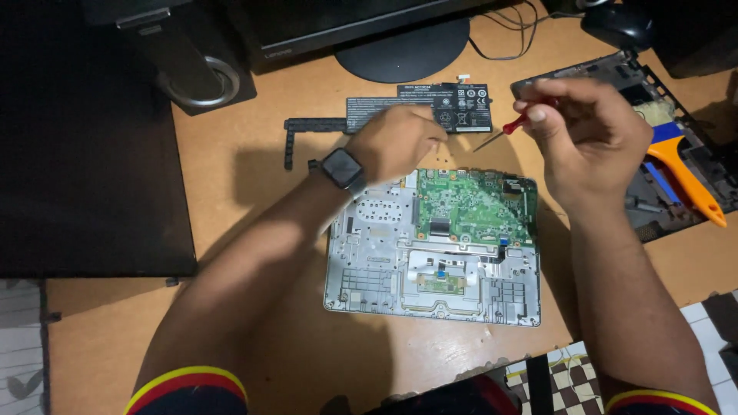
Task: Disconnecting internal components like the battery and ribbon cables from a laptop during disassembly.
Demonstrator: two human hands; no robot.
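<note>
Right hand [588, 134] pinches the red-handled screwdriver [513, 126] up clear of the opened laptop chassis [430, 265] flat on the tabletop [254, 177], while the left hand [396, 142] curls closed at the green circuit board's [473, 206] far edge, its contents hidden.

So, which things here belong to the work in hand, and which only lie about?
In use:
right hand holding red screwdriver
left hand
opened laptop base with green circuit board

Lying about:
black battery
orange-handled tool
mouse
monitor stand
</note>
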